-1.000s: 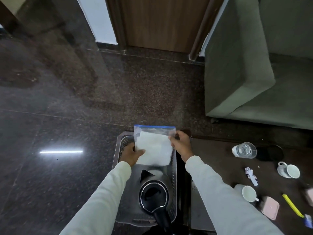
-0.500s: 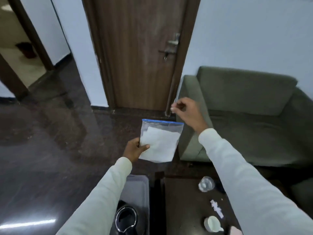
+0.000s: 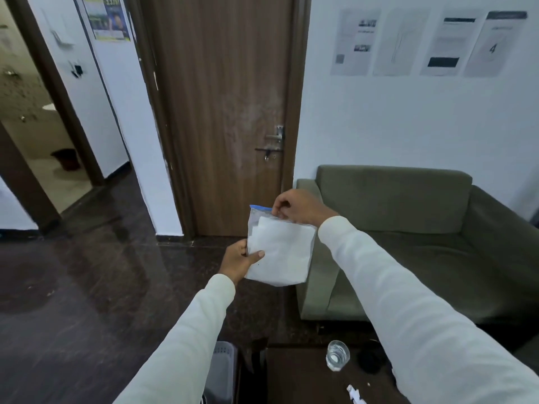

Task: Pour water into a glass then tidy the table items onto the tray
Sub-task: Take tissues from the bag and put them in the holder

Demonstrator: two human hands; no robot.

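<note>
Both hands are raised in front of the closed wooden door, holding a clear zip bag with a blue seal strip along its top and white folded paper inside. The left hand grips the bag's lower left edge, thumb across the front and the other fingers curled behind it. The right hand pinches the top right corner at the seal, fingers closed tight on it. Low down, a glass with water in it stands upright on the dark counter, near a small scrap of white paper. A corner of the grey tray shows just left of the counter, partly behind the left sleeve. A green sofa sits against the wall. Of the 4 sheets taped above it, the rightmost shows a large "4"; the rest of the print, and the poster left of the door, are too blurred to read.
</note>
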